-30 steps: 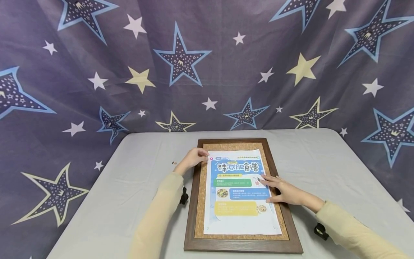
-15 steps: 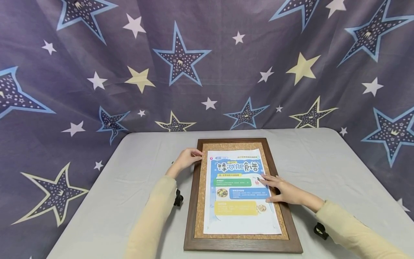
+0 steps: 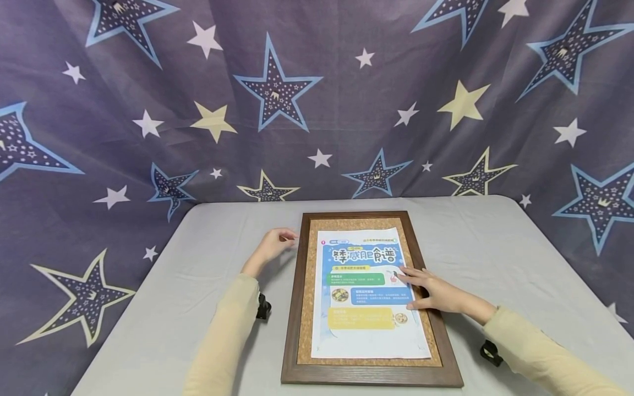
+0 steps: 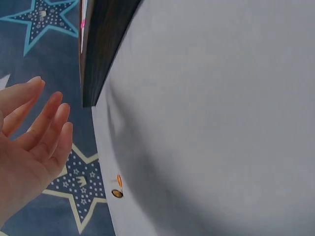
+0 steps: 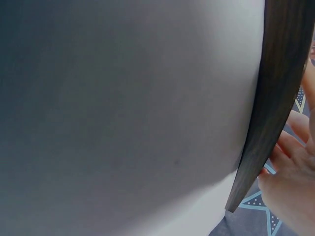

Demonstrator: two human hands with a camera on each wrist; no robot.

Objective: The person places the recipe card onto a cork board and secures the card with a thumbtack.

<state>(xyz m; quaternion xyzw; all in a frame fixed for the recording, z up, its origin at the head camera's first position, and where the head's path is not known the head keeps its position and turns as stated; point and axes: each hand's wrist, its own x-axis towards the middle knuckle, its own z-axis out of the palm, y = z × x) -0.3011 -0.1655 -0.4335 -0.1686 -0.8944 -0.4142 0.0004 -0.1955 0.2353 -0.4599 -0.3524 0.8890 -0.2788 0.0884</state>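
Note:
A printed poster sheet (image 3: 369, 344) with a blue header and coloured text boxes lies on a cork board (image 3: 371, 224) with a dark brown wooden frame (image 3: 371, 376). My right hand (image 3: 436, 291) rests at the poster's right edge, fingers spread and fairly straight. Left of the frame, my left hand (image 3: 272, 246) is over the table; its fingers are loosely bent and hold nothing in the left wrist view. Two small gold thumbtacks (image 4: 117, 193) lie on the table near it, hidden behind the hand in the head view. A pink dot (image 3: 323, 242) marks the poster's upper left corner.
The table (image 3: 218, 225) has a light grey cover. Behind it hangs a purple-grey curtain (image 3: 342, 110) with stars. Black wrist cameras (image 3: 491, 353) sit under both forearms, low over the table beside the frame.
My left hand has withdrawn from the poster's upper left edge, moving left across the frame to over the table. The right hand and the poster have stayed in place.

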